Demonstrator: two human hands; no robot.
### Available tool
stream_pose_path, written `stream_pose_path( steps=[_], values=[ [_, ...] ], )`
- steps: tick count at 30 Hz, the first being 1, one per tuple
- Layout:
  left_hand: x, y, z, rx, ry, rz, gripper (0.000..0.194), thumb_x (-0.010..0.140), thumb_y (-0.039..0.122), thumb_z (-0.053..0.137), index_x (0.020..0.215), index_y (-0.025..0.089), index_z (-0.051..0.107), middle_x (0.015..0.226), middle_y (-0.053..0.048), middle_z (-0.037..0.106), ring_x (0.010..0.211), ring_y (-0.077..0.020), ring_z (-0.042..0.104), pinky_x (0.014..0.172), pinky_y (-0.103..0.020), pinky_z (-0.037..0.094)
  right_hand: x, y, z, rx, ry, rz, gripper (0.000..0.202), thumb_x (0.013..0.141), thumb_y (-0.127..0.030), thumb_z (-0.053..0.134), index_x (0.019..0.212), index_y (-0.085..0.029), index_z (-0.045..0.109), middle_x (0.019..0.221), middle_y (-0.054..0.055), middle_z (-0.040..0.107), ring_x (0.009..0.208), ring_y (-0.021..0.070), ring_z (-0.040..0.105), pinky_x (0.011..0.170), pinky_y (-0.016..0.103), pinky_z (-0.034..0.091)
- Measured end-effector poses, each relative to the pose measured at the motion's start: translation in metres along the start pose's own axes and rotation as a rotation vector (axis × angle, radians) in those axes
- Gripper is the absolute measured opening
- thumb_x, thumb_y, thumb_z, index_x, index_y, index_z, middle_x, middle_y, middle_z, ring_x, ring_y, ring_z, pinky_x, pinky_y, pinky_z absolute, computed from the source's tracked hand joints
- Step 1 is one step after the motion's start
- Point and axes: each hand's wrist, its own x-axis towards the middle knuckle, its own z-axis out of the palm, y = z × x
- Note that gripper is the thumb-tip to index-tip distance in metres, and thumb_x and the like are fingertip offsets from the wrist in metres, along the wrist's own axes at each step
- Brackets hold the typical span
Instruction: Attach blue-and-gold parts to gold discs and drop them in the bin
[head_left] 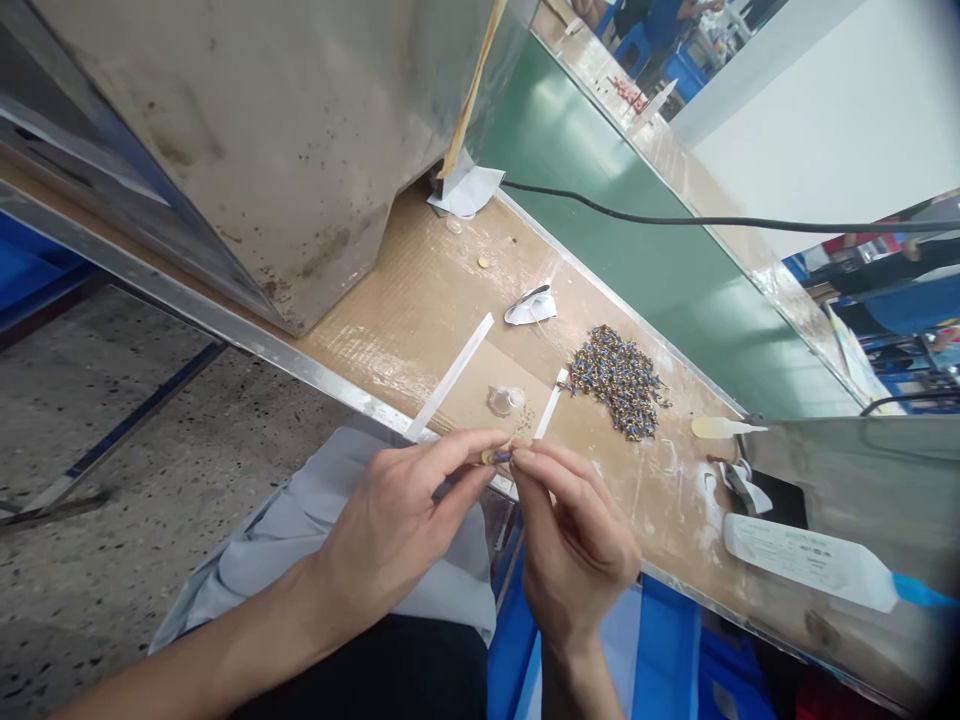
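Observation:
My left hand (pixel 420 510) pinches a small blue and gold metal part (pixel 495 456) between thumb and index finger, over the front edge of the bench. My right hand (pixel 574 520) meets it from the other side, its thumb and fingertips closed at the part's right end. Whether the right fingers hold a second tiny piece is hidden. Just beyond the hands lies a small clear plastic dish (pixel 507 401), with tiny specks scattered beside it. A heap of small blue and gold parts (pixel 616 382) sits farther back to the right.
Crumpled white paper (pixel 531 307) lies behind the dish. A large metal box (pixel 247 130) stands at the left. To the right are a yellowish dropper bottle (pixel 720 428) and a white bottle (pixel 814 562) with a blue cap. A black cable (pixel 622 214) crosses the green divider (pixel 570 150).

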Motion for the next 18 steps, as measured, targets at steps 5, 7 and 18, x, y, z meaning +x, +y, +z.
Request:
stream_pose_path(
  steps=[5,7,18],
  values=[
    [-0.002,-0.001,0.001,0.142,0.045,0.113,0.028,0.11,0.012,0.07,0.134,0.024,0.077,0.122,0.004,0.09,0.105,-0.015,0.088,0.1,-0.019,0.066,0.0,-0.001,-0.002,-0.07,-0.006,-0.094,0.034,0.101,0.002,0.079,0.121,-0.023,0.086,0.118,0.005,0.086,0.105,0.0188,0.084,0.095,0.031,0.07],
    [-0.003,-0.002,0.002,0.221,0.059,0.179,0.026,0.113,0.014,0.067,0.136,0.022,0.075,0.122,0.001,0.09,0.104,-0.0167,0.089,0.1,-0.022,0.067,0.0,-0.002,-0.003,-0.095,-0.015,-0.132,0.036,0.1,0.004,0.078,0.123,-0.023,0.086,0.119,0.006,0.086,0.107,0.0199,0.084,0.096,0.033,0.071],
    [-0.002,0.008,0.001,0.254,0.022,0.137,0.031,0.115,0.016,0.061,0.144,0.02,0.07,0.12,-0.003,0.09,0.101,-0.0216,0.09,0.089,-0.029,0.069,-0.004,-0.003,-0.005,-0.178,-0.032,-0.242,0.051,0.101,0.001,0.077,0.14,-0.032,0.081,0.125,0.005,0.085,0.11,0.0276,0.085,0.089,0.044,0.076]
  ],
)
